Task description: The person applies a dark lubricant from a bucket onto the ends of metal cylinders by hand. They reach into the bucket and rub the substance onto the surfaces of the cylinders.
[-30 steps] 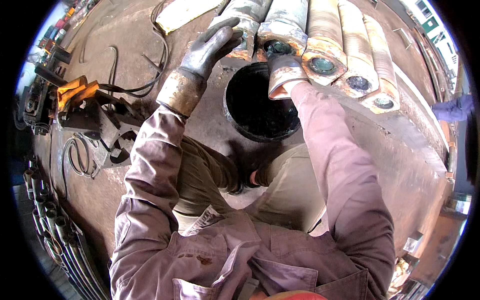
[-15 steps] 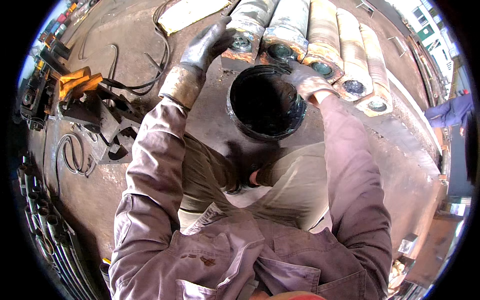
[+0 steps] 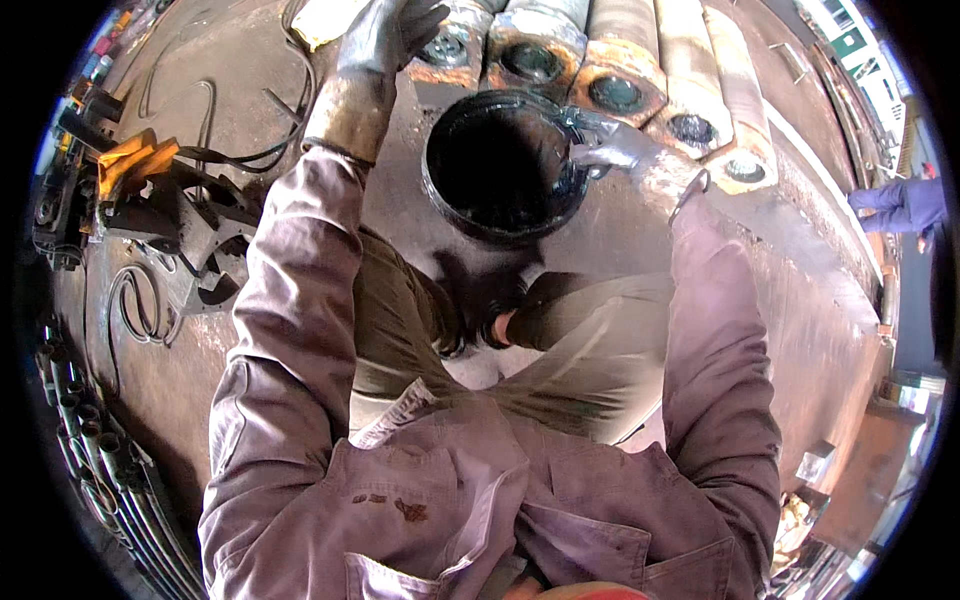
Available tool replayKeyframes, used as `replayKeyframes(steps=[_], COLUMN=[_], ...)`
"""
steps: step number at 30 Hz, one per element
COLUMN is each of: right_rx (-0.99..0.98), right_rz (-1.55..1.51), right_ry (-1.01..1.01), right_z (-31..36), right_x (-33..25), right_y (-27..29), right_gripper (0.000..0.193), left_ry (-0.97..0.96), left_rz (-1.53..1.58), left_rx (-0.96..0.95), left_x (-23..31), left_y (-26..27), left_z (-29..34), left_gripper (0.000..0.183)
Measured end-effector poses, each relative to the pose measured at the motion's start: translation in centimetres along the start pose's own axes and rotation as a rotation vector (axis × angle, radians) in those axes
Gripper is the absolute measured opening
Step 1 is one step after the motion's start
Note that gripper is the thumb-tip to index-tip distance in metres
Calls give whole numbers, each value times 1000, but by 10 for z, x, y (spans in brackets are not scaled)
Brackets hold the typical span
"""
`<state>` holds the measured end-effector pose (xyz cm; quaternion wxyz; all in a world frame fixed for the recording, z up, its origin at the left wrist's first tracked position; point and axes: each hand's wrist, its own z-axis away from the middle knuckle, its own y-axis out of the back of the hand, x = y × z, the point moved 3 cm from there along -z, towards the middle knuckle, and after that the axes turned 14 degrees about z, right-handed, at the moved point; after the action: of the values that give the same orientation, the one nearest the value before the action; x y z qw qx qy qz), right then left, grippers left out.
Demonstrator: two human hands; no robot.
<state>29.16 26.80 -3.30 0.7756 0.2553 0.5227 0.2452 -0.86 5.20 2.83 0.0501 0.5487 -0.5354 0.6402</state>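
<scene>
Head view: right hand (image 3: 610,150) clasps the black-coated bucket (image 3: 505,165) rim; left grip (image 3: 390,30) unclear.

Both arms reach forward and up from the lower edge, sleeved in faded purple work cloth with the elbows slightly bent. The left hand (image 3: 385,35), in a grey work glove with a tan leather cuff, is raised high near the top of the view, fingers loosely spread and curled. The right hand (image 3: 610,150), in a pale grey glove, sits lower and further right, fingers bent inward, wrist angled toward the left.
</scene>
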Motion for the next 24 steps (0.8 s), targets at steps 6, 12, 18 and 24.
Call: replayKeyframes(steps=[6, 12, 18, 24], right_rx=[160, -46, -291, 57], right_rz=[1145, 1540, 1564, 429], right_ry=[-132, -107, -124, -207], right_z=[20, 38, 64, 66], right_x=[27, 18, 23, 95], right_y=[-35, -75, -62, -4], right_gripper=[64, 63, 46, 47], left_ry=[46, 140, 101, 77], left_rz=[-18, -11, 37, 52], left_rx=[-115, -62, -28, -116], left_x=[-26, -36, -32, -28], left_y=[-43, -77, -87, -88], left_z=[-8, 4, 10, 12], left_gripper=[85, 77, 66, 65])
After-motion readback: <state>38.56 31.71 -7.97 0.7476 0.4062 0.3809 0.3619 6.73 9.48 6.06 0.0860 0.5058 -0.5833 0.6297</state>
